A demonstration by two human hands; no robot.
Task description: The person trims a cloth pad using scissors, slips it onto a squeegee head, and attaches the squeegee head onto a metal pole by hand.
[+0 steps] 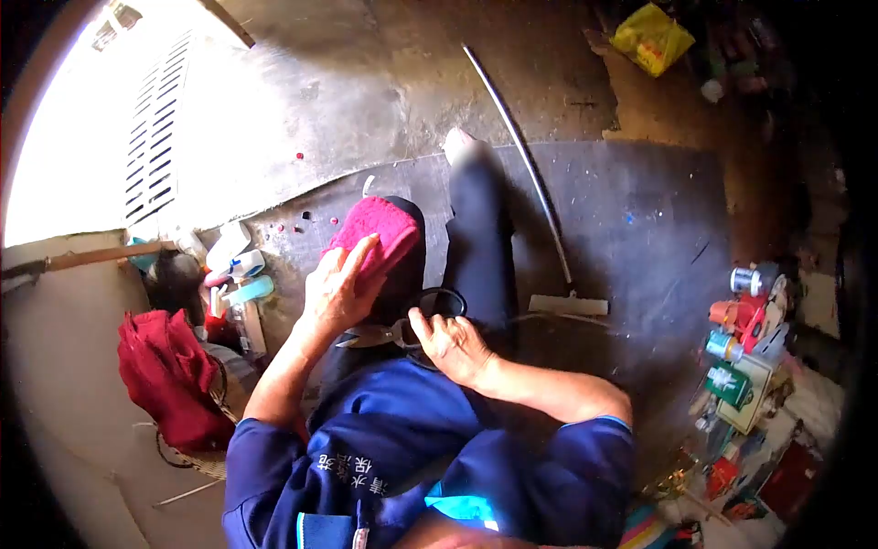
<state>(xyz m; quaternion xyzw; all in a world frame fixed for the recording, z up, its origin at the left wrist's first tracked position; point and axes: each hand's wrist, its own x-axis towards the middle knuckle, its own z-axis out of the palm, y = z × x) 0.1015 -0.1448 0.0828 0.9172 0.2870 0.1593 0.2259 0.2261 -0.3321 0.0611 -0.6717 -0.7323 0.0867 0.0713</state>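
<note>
My left hand (pixel 343 291) is closed around a fuzzy crimson slipper-shaped piece (pixel 386 227), held over my left knee. Its thumb lies hidden, and the fingers lie across the near end of the piece. In my right hand (pixel 453 346) is a pair of scissors (pixel 364 338) with large black handle loops. The blades point left across my lap, below my left hand and apart from the crimson piece. Whether the blades are fully closed is hard to make out.
A dark red cloth (pixel 169 380) hangs over a wicker basket (pixel 206 465) at left, near a pile of bottles. A long-handled squeegee (pixel 567 305) lies on the floor. Cans and boxes (pixel 729 384) crowd the right side. A yellow bag (pixel 652 39) sits at the far right.
</note>
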